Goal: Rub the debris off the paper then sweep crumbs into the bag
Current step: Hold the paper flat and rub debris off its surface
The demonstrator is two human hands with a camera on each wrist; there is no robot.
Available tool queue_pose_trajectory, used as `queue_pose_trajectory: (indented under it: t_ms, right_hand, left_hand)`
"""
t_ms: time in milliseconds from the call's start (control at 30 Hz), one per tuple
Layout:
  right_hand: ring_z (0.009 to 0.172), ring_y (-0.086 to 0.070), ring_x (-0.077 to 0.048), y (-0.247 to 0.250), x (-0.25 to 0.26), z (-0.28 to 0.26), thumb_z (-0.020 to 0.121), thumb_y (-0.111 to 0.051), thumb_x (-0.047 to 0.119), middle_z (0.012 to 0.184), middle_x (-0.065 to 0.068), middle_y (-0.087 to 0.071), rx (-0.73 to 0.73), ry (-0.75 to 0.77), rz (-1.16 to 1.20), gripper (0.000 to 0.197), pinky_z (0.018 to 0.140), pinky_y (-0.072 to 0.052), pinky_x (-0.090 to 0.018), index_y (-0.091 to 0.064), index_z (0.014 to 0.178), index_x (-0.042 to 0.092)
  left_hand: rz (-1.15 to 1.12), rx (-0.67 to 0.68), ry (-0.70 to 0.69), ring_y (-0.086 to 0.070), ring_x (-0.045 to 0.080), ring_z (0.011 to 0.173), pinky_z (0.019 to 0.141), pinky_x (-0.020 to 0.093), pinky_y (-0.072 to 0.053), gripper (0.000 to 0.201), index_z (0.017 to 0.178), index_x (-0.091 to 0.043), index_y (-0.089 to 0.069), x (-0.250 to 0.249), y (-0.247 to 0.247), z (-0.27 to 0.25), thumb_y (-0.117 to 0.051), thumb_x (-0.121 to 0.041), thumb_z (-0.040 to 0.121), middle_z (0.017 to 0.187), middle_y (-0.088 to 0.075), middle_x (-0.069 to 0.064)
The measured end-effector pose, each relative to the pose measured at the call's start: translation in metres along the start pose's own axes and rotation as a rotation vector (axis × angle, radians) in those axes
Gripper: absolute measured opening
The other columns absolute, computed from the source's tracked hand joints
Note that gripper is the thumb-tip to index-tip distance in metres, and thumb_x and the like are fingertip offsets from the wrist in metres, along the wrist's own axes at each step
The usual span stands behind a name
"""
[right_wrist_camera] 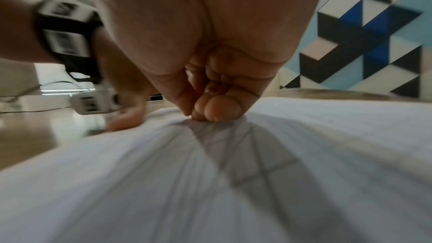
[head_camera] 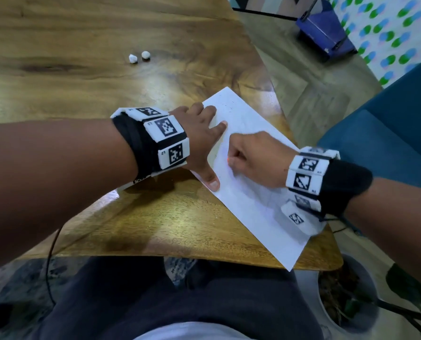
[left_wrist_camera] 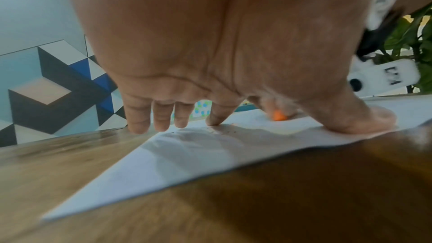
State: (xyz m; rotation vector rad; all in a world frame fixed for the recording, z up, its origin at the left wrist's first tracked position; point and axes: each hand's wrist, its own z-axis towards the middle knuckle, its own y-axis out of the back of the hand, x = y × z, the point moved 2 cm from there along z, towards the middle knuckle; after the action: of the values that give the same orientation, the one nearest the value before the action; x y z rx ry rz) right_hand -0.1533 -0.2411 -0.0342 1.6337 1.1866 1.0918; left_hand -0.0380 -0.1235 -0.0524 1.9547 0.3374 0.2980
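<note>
A white sheet of paper (head_camera: 248, 177) lies at an angle across the right end of the wooden table (head_camera: 82, 77). My left hand (head_camera: 204, 141) lies flat with spread fingers on the paper's left edge, thumb pressing down near the edge. My right hand (head_camera: 251, 160) is curled and pinches a small orange eraser (left_wrist_camera: 278, 115), whose tip touches the paper. In the head view only a speck of orange shows at the fingertips. Tiny dark specks of debris (left_wrist_camera: 222, 130) lie on the paper by my left index finger. No bag shows in any view.
Two small white crumpled balls (head_camera: 138, 57) sit on the table farther back. The table's right edge runs close past the paper. A teal chair (head_camera: 388, 148) stands to the right, a potted plant (head_camera: 352, 295) below the table corner, a blue box (head_camera: 325, 33) on the floor.
</note>
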Motion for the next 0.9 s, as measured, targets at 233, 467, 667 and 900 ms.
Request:
queue_pose_trajectory:
  t_ms: [233,467,667,900]
  right_hand:
    - [0.08,-0.062,-0.018,-0.001,0.014,-0.015,0.093,-0.056,0.026,0.085,0.003,-0.068,0.107,0.158,0.018,0.009,0.076,-0.052,-0.039,-0.061,0.095,0.018]
    - [0.085,-0.062,-0.023,0.013,0.004,0.036,0.092,-0.056,0.027,0.086,0.0,-0.067,-0.068,-0.052,0.042,0.006,0.078,-0.053,-0.04,-0.058,0.09,0.022]
    - [0.085,-0.062,-0.024,0.004,0.019,0.013,0.094,-0.056,0.027,0.091,-0.005,-0.069,0.032,0.105,0.002,0.012,0.078,-0.051,-0.038,-0.059,0.099,0.016]
    - [0.085,-0.06,-0.019,0.017,-0.012,0.013,0.092,-0.058,0.027,0.081,0.006,-0.064,-0.062,-0.048,0.006,0.008,0.071,-0.045,-0.03,-0.06,0.094,0.019]
  left_hand:
    - [-0.045,0.062,-0.007,0.011,0.031,0.157,0.126,0.054,-0.009,0.153,0.161,-0.023,0.015,0.003,-0.005,0.001,-0.053,-0.103,0.05,0.169,0.019,0.012]
    - [-0.082,0.068,0.014,0.013,0.03,0.157,0.125,0.058,-0.005,0.149,0.161,-0.032,0.013,0.009,-0.002,0.007,-0.059,-0.099,0.049,0.169,0.021,0.01]
    - [-0.017,0.012,0.031,-0.003,0.034,0.156,0.124,0.054,-0.014,0.146,0.163,-0.029,0.002,0.008,0.0,0.004,-0.057,-0.101,0.049,0.17,0.003,0.011]
    - [-0.043,0.038,0.04,-0.005,0.036,0.155,0.121,0.054,-0.027,0.143,0.162,-0.033,0.006,0.002,0.002,0.0,-0.063,-0.096,0.053,0.169,0.003,0.013]
